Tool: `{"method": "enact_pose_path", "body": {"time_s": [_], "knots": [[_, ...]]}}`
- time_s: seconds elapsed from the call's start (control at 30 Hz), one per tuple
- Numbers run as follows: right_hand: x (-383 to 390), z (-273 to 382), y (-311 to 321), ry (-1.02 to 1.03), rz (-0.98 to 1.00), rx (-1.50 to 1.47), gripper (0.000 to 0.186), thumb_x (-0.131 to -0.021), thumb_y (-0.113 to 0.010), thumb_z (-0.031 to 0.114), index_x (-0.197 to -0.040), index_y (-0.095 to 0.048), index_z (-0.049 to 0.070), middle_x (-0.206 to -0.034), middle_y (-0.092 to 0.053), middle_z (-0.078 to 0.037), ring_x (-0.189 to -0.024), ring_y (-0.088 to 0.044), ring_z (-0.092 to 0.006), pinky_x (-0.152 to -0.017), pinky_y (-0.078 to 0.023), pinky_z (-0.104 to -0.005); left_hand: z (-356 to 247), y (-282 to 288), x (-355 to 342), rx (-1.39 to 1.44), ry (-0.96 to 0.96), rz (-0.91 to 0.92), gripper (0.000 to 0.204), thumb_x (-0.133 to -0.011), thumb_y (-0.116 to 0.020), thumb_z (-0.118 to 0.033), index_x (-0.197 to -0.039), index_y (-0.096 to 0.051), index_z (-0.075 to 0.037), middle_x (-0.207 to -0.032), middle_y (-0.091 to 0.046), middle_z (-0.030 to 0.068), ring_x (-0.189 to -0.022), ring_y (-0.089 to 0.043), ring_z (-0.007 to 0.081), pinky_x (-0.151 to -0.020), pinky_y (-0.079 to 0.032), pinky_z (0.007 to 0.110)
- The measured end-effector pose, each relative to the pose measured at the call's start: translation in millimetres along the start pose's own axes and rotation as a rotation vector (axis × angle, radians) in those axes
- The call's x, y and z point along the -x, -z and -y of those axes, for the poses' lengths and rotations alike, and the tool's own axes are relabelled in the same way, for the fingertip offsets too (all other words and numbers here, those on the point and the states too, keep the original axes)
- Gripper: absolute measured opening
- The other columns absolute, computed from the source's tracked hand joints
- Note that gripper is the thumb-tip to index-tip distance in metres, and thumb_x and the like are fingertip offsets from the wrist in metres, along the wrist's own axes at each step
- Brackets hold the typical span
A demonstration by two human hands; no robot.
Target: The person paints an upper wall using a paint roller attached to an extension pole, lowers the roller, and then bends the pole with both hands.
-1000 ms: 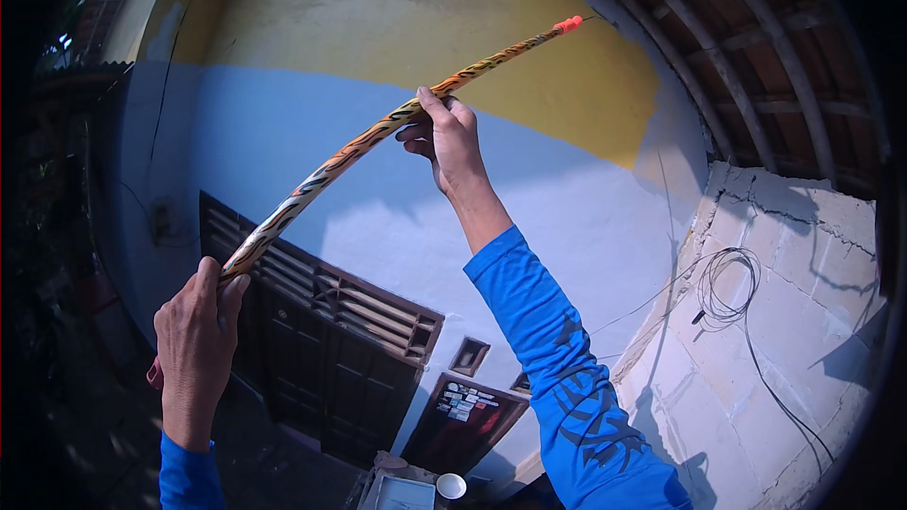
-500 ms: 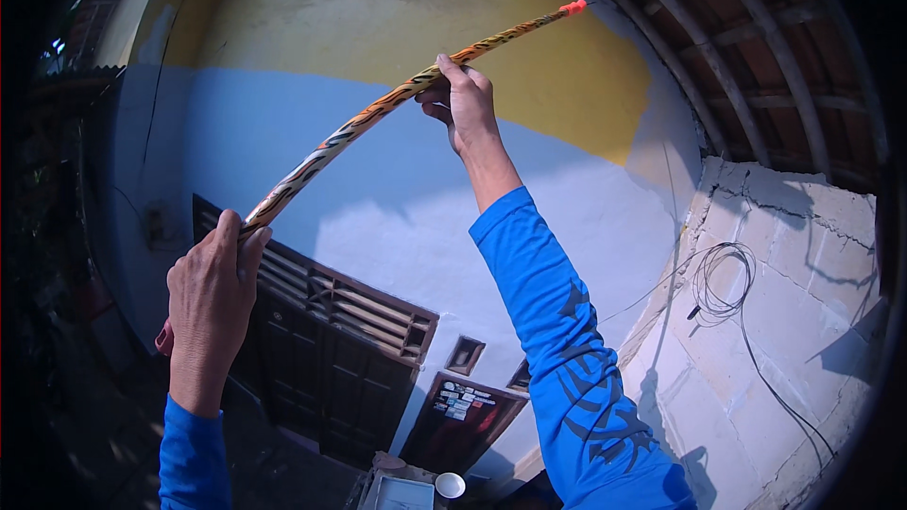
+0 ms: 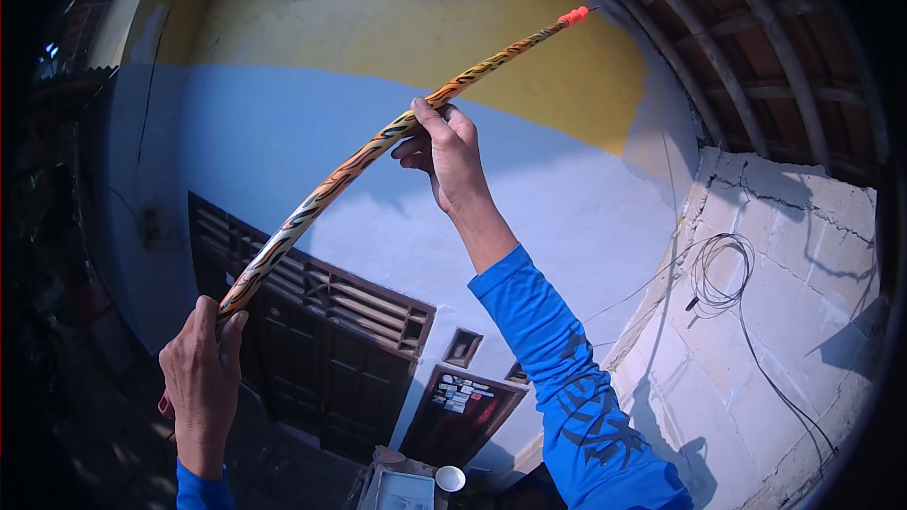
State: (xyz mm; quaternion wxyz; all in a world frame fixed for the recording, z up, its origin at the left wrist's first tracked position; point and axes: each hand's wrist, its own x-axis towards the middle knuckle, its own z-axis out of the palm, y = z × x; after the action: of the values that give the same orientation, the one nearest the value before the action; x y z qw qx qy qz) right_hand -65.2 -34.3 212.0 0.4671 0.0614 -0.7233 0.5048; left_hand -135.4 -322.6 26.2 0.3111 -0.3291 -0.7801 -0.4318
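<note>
Both hands hold a long pole [image 3: 321, 194] with a yellow, orange and black wavy pattern. It slants from the lower left to the upper right, raised in front of the wall. My left hand [image 3: 200, 359] grips it low down, where a small dark red end [image 3: 166, 406] shows beside the hand. Farther up, my right hand [image 3: 442, 146] is closed round the pole, thumb along its top. At the far tip sits a bright orange-red collar [image 3: 573, 16]. A thin dark rod sticks out past that collar; whatever it carries is not clear.
The wall [image 3: 397, 227] ahead is light blue below and yellow above. Brown double doors [image 3: 321, 368] stand below. A tray [image 3: 404, 491] and a white bowl [image 3: 450, 479] lie at the bottom. A coiled cable [image 3: 723, 274] hangs on the pale block wall at right, beneath roof beams [image 3: 770, 38].
My left hand has moved down with the pole's lower end. My right hand has come slightly down and left, while the orange-red tip stays nearly in place.
</note>
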Motion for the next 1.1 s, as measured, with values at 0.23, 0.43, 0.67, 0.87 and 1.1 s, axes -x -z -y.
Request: {"method": "enact_pose_path", "body": {"time_s": [0.23,0.43,0.67,0.87,1.1], "knots": [[2.3,-7.6,10.3,-0.020,-0.009,-0.022,0.033,-0.096,-0.066,0.038,-0.099,-0.057,0.006,-0.080,-0.066,-0.005,-0.061,-0.066,-0.0137,-0.055,-0.052,-0.0256,-4.6,-5.9,0.2,-0.092,-0.077,-0.061,0.027,-0.095,-0.068,-0.019,-0.086,-0.047,-0.005,-0.069,-0.057,0.0131,-0.056,-0.058,0.0305,-0.053,-0.044,0.040],[-6.4,-9.7,23.0,-0.014,-0.017,-0.026,0.031,-0.096,-0.065,0.037,-0.099,-0.058,0.006,-0.080,-0.065,-0.005,-0.062,-0.066,-0.0134,-0.055,-0.051,-0.0256,-15.7,-15.8,-4.1,-0.075,-0.073,-0.047,0.027,-0.094,-0.069,-0.020,-0.087,-0.047,-0.005,-0.071,-0.058,0.0131,-0.059,-0.060,0.0323,-0.053,-0.046,0.041],[-25.0,1.2,53.7,0.040,-0.084,0.014,0.027,-0.097,-0.064,0.034,-0.098,-0.059,0.007,-0.079,-0.064,-0.004,-0.062,-0.063,-0.0127,-0.056,-0.050,-0.0266,-45.0,-36.5,-19.8,0.047,-0.107,-0.022,0.027,-0.099,-0.063,-0.023,-0.089,-0.046,-0.005,-0.070,-0.057,0.0151,-0.062,-0.059,0.0359,-0.056,-0.045,0.044],[5.7,-9.3,53.4,-0.004,-0.065,0.048,0.031,-0.097,-0.064,0.037,-0.103,-0.059,0.007,-0.079,-0.065,-0.005,-0.059,-0.064,-0.0133,-0.053,-0.050,-0.0250,-25.8,-41.8,14.1,0.043,-0.066,-0.006,0.024,-0.096,-0.065,-0.018,-0.088,-0.048,-0.004,-0.071,-0.057,0.0161,-0.061,-0.059,0.0363,-0.054,-0.044,0.043],[62.3,-40.6,58.5,-0.180,-0.045,0.023,0.046,-0.099,-0.059,0.044,-0.118,-0.053,0.002,-0.083,-0.070,-0.014,-0.053,-0.062,-0.0125,-0.049,-0.051,-0.0234,74.2,-61.3,172.7,0.094,0.093,0.103,0.022,-0.096,-0.065,-0.024,-0.097,-0.058,-0.003,-0.076,-0.062,0.0205,-0.068,-0.062,0.0400,-0.059,-0.048,0.045]]}}
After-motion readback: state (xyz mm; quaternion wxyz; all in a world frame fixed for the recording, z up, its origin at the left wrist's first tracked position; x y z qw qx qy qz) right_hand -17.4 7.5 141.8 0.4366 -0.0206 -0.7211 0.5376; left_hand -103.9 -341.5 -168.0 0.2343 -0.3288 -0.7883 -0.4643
